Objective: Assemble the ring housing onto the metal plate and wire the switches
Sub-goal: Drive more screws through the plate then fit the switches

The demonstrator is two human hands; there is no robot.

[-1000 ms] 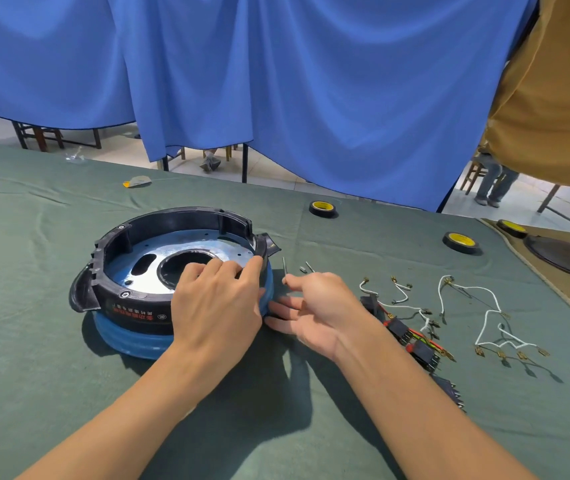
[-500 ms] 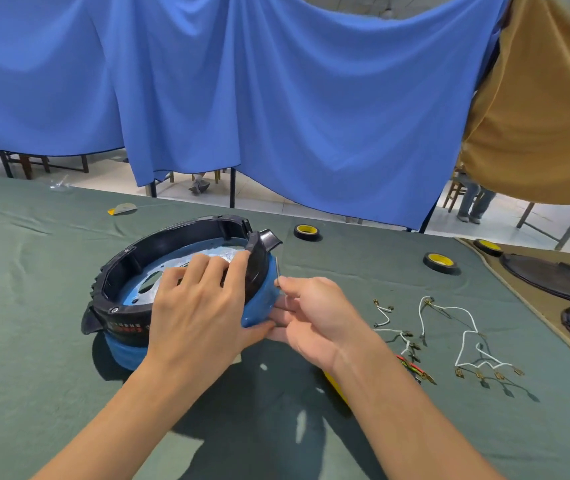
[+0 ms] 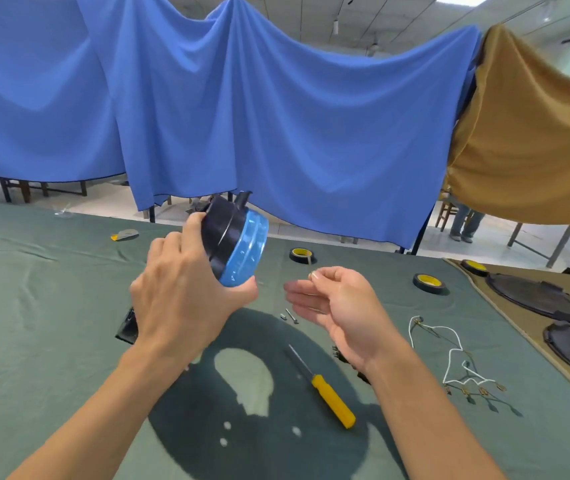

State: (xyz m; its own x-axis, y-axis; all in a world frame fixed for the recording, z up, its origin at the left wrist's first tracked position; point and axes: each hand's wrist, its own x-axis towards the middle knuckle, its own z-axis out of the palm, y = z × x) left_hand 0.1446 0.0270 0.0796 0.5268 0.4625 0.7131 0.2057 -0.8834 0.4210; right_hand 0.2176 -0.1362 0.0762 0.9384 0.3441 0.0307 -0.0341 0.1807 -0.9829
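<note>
Gripping the ring housing (image 3: 223,230) on edge in my left hand (image 3: 179,299), I pinch a screw (image 3: 309,262) with my right hand (image 3: 339,306).

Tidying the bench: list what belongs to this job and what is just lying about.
Job: housing in left hand; screw pinched in right hand; loose screws; screwdriver; wires.
Lying about: tape rolls; lids; scrap.

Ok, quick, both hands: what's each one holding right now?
Left hand: grips the housing, held up on edge.
Right hand: pinches a small screw between thumb and forefinger.
</note>
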